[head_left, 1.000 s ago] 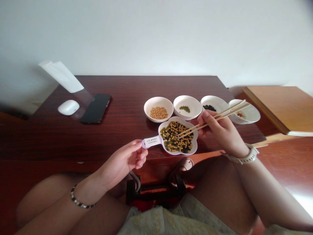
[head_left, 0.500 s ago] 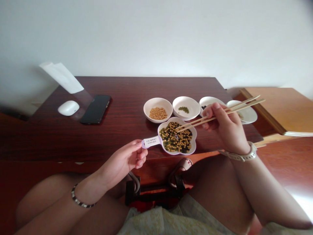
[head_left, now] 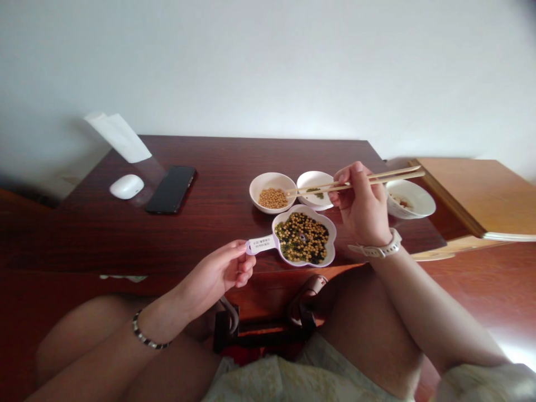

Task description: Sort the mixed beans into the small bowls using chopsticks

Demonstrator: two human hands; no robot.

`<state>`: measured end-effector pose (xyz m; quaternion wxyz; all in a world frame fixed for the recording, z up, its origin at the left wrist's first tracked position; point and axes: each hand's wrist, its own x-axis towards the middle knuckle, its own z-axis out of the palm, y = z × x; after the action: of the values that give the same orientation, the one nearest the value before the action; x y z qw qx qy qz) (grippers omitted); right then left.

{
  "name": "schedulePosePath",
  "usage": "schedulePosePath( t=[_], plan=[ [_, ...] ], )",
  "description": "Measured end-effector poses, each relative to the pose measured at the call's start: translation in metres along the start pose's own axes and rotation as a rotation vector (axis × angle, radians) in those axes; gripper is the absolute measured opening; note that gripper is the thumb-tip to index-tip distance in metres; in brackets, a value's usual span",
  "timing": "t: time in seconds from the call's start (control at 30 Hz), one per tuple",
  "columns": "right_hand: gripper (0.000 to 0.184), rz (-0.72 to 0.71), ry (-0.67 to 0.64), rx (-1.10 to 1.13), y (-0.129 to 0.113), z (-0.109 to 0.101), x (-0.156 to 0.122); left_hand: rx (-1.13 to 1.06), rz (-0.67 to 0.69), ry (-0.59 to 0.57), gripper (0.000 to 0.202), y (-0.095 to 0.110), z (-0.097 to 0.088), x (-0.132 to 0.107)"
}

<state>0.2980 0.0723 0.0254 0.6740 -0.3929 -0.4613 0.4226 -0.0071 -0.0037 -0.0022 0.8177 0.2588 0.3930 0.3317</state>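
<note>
My left hand pinches the labelled handle of a flower-shaped dish, which holds mixed yellow, green and black beans. Wooden chopsticks are gripped in my right hand. Their tips reach to the right side of a white bowl of yellow soybeans; a soybean seems to be at the tips, too small to be sure. Under the chopsticks stands a second white bowl with a few green beans. My right hand covers the spot where a third bowl stood.
At the right end of the table sits another white bowl with some small bits inside. On the left are a black phone, a white rounded case and a white paper packet. A wooden cabinet adjoins the right side.
My right hand has moved left, carrying the chopstick tips from the flower-shaped dish up to the soybean bowl. My left hand keeps its hold on the handle. The view has shifted slightly.
</note>
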Motion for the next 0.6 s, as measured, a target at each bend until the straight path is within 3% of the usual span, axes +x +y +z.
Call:
schedulePosePath(
  t=[0.3,0.6],
  plan=[
    [0.04,0.041,0.002,-0.046,-0.001,-0.007,-0.011,0.014,0.006,-0.004,0.023,-0.001,-0.001,0.0],
    [0.042,0.129,-0.112,-0.198,-0.007,-0.022,-0.029,0.029,0.011,0.003,0.024,-0.001,-0.002,-0.001]
  ],
)
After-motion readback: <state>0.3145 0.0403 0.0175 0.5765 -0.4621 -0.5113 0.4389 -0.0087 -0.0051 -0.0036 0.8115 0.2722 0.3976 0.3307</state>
